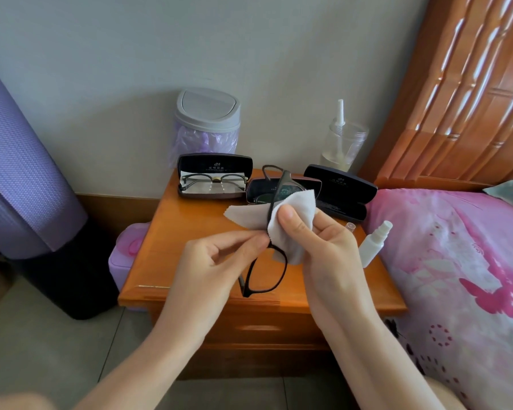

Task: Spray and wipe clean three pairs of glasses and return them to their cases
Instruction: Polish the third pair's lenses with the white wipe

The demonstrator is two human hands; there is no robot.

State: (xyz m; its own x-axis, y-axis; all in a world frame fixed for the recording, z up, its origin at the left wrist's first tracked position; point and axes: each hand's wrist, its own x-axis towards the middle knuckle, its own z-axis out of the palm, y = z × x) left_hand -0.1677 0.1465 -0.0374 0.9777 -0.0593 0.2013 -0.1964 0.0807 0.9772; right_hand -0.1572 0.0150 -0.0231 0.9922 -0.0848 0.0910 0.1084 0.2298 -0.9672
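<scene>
Left hand [219, 255] pinches the glasses [267, 261] at the bridge; right hand [317, 235] presses a cloth [293, 211] around 1 lens.

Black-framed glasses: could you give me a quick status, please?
Left hand pinches black-framed glasses. Right hand rubs cloth on upper lens. Nothing obstructing.

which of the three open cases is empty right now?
The rightmost case, nearest the bed: its tray shows only dark lining. The left case holds half-rim glasses on a cloth, and the middle case also has a pair inside.
</scene>
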